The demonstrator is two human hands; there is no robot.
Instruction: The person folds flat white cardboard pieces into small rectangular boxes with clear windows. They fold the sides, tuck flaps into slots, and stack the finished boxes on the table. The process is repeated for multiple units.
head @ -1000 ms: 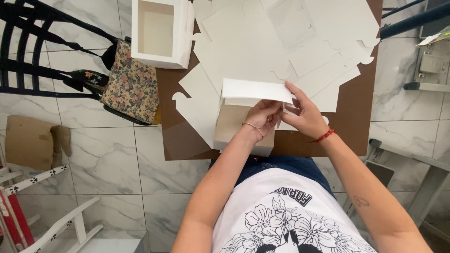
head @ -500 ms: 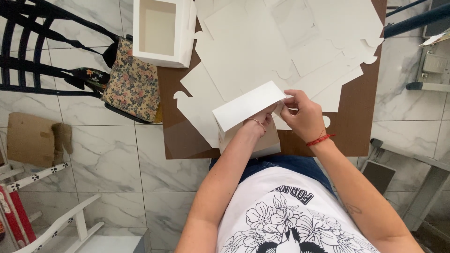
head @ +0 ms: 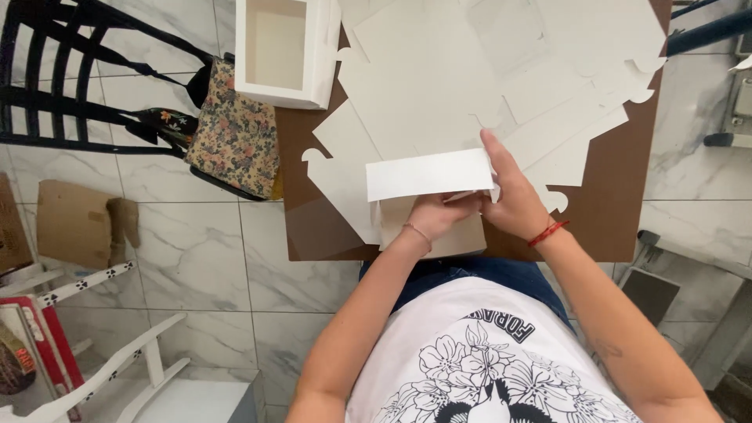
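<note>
A black metal chair (head: pixel 55 86) stands far left on the marble floor, with a floral fabric bag (head: pixel 233 129) leaning beside a brown wooden desk (head: pixel 611 211). On the desk's left corner sits an assembled white windowed cardboard box (head: pixel 283 51). Flat white cardboard cut-outs (head: pixel 486 70) cover the middle. At the near edge, the left hand (head: pixel 439 215) grips the half-folded white cardboard box (head: pixel 429 204), and the right hand (head: pixel 513 196) holds its raised flap, fingers closed on it.
</note>
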